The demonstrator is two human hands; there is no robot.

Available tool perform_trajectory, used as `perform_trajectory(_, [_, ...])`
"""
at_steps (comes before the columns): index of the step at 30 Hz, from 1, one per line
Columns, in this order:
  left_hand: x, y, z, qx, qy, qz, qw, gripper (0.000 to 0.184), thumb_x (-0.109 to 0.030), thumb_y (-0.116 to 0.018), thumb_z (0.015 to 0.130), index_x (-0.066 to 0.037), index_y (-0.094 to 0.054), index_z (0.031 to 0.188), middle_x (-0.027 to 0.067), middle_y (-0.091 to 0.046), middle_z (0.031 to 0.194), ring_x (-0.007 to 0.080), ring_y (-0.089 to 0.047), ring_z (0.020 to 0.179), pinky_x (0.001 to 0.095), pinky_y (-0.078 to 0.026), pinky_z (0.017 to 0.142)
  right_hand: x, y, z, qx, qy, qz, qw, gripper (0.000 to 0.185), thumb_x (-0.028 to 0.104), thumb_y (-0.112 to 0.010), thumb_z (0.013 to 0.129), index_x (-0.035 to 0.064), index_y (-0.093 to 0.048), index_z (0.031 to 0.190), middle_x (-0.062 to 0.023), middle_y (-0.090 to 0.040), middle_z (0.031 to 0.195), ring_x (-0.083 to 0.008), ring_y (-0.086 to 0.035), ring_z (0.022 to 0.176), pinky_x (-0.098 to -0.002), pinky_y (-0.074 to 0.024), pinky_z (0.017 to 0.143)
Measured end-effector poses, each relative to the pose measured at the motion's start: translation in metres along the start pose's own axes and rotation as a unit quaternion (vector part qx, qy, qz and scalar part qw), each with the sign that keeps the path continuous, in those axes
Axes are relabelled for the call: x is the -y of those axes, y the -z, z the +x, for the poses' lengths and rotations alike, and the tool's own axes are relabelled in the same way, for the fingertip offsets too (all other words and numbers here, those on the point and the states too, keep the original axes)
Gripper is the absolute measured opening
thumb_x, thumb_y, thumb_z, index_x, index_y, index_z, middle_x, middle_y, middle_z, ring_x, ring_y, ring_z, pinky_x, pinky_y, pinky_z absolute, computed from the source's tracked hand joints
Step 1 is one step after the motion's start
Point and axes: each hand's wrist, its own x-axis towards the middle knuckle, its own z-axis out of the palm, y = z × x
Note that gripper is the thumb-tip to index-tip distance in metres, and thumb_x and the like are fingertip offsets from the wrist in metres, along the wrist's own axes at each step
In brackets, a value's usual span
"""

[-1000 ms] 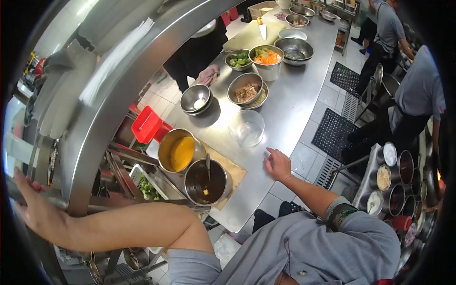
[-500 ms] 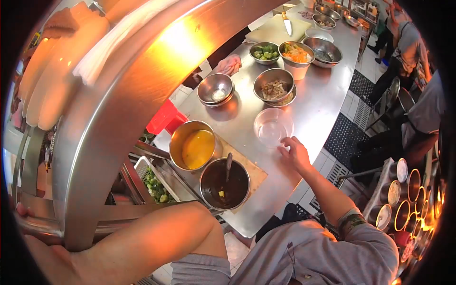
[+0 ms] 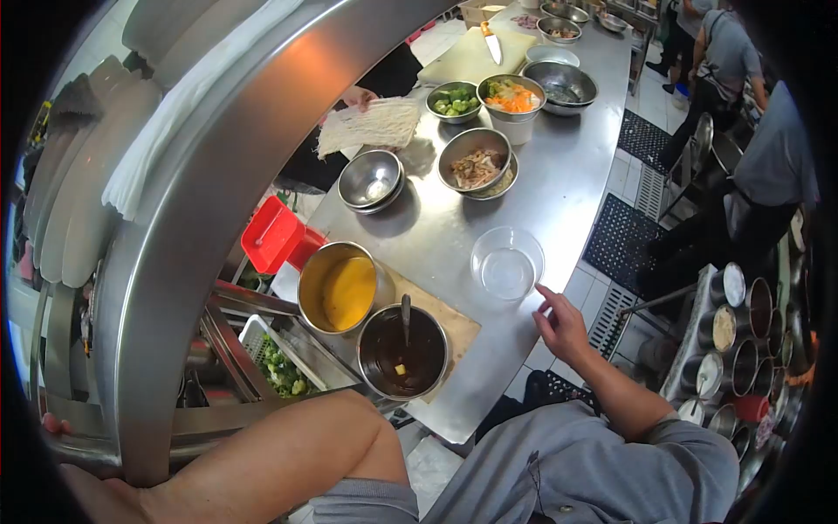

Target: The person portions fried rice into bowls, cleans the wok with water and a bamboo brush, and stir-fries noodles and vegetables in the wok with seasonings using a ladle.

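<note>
My right hand (image 3: 563,327) is open beside a clear round plastic tub (image 3: 507,264), its fingertips at or very near the tub's lower right rim. At the far lower left, my left hand (image 3: 103,491) is wrapped round a metal rail (image 3: 83,450), with only some fingertips showing above it. Between my arms stand a steel pot of yellow liquid (image 3: 347,293) and a steel pot of dark liquid (image 3: 384,345) with a spoon and a small yellow piece in it. A wooden board (image 3: 454,330) lies under or beside these pots.
A metal frame (image 3: 188,227) arches over the left side. Across the steel table (image 3: 567,188) stand stacked bowls (image 3: 370,182), bowls of food (image 3: 475,161) and a knife (image 3: 492,44) on a board. A co-worker's hand (image 3: 359,98) holds a cloth (image 3: 371,127). Other people stand right.
The co-worker's crumpled cloth is now spread out in a hand. My left hand has gone from open to wrapped round the rail. The view has shifted, and my right hand stays near the tub.
</note>
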Motion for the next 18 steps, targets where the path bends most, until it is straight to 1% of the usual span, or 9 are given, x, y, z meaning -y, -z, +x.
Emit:
perform_trajectory(1, [0.0,0.002,0.0,0.011,-0.001,0.007,1.0,0.039,-0.031,-0.057,0.101,0.007,-0.065,0.1,0.0149,-0.059,0.082,0.0232,-0.055,0.074,0.0347,-0.046,0.069,0.003,0.006,-0.012,-0.003,-0.006,0.021,1.0,0.05,0.008,-0.069,0.088,0.0127,-0.056,0.137,-0.0087,-0.063,0.089,-0.0168,-0.06,0.062,-0.0324,-0.0504,0.059])
perform_trajectory(2, [0.0,0.002,-0.001,0.022,-0.017,-0.009,1.0,0.039,-0.032,-0.057,0.101,0.007,-0.064,0.098,0.0149,-0.058,0.081,0.0232,-0.055,0.073,0.0348,-0.046,0.069,0.004,0.012,-0.025,0.007,-0.024,0.047,0.999,0.041,0.006,-0.066,0.09,0.0093,-0.061,0.131,-0.0083,-0.062,0.085,-0.0157,-0.06,0.062,-0.0312,-0.0494,0.059])
perform_trajectory(4, [-0.001,0.002,-0.007,0.044,-0.05,-0.041,0.997,0.04,-0.033,-0.057,0.101,0.006,-0.063,0.096,0.0151,-0.057,0.08,0.0233,-0.055,0.072,0.0349,-0.046,0.068,-0.017,0.019,-0.051,0.048,-0.033,0.032,0.998,0.033,0.007,-0.065,0.09,0.0072,-0.065,0.123,-0.0092,-0.063,0.085,-0.0164,-0.06,0.061,-0.031,-0.0494,0.059])
perform_trajectory(5, [-0.003,0.001,-0.006,0.041,-0.035,-0.035,0.998,0.04,-0.033,-0.057,0.101,0.006,-0.063,0.097,0.0151,-0.057,0.079,0.0232,-0.054,0.072,0.0351,-0.046,0.068,-0.031,0.021,-0.067,0.068,-0.038,0.026,0.997,0.029,0.007,-0.064,0.091,0.0061,-0.067,0.119,-0.0097,-0.064,0.084,-0.0168,-0.06,0.061,-0.031,-0.0494,0.059])
perform_trajectory(8, [-0.011,-0.001,-0.005,0.04,0.008,-0.014,0.999,0.041,-0.034,-0.057,0.101,0.006,-0.062,0.099,0.015,-0.057,0.079,0.0231,-0.054,0.07,0.0357,-0.046,0.068,-0.084,0.022,-0.119,0.123,-0.226,0.047,0.965,0.018,0.008,-0.064,0.092,0.0021,-0.068,0.109,-0.0082,-0.064,0.075,-0.0125,-0.063,0.066,-0.0293,-0.0494,0.059])
perform_trajectory(11, [-0.011,0.002,-0.003,0.033,0.023,-0.013,0.999,0.038,-0.032,-0.06,0.098,0.005,-0.062,0.101,0.0151,-0.061,0.08,0.0231,-0.057,0.07,0.0353,-0.049,0.066,-0.206,0.013,-0.19,0.093,-0.254,-0.054,0.961,0.021,0.01,-0.065,0.089,0.0008,-0.068,0.107,-0.0113,-0.068,0.078,-0.0193,-0.069,0.075,-0.0347,-0.0541,0.068])
perform_trajectory(13, [0.0,-0.003,0.005,0.012,-0.001,-0.052,0.999,0.03,-0.027,-0.066,0.091,0.002,-0.064,0.099,0.0152,-0.065,0.08,0.0225,-0.062,0.068,0.034,-0.053,0.062,-0.245,0.022,-0.222,0.098,-0.397,-0.062,0.911,0.025,0.015,-0.066,0.086,0.0009,-0.07,0.106,-0.0148,-0.071,0.084,-0.0249,-0.07,0.083,-0.0395,-0.055,0.079])
perform_trajectory(16, [0.071,-0.001,0.05,0.122,0.014,-0.146,0.982,0.032,-0.024,-0.068,0.089,0.007,-0.063,0.095,0.0163,-0.064,0.073,0.0249,-0.06,0.064,0.0364,-0.052,0.059,-0.337,0.02,-0.306,0.138,-0.535,-0.068,0.831,0.027,0.022,-0.067,0.085,0.0008,-0.073,0.101,-0.0186,-0.073,0.092,-0.0303,-0.07,0.089,-0.0415,-0.0544,0.082])
perform_trajectory(18, [0.069,-0.003,0.049,0.108,0.01,-0.116,0.987,0.035,-0.028,-0.067,0.089,0.004,-0.066,0.102,0.0159,-0.067,0.077,0.025,-0.064,0.068,0.0361,-0.053,0.063,-0.389,0.004,-0.371,0.159,-0.484,-0.116,0.853,0.029,0.026,-0.065,0.086,0.0007,-0.074,0.098,-0.0218,-0.072,0.095,-0.0348,-0.07,0.091,-0.0432,-0.054,0.083])
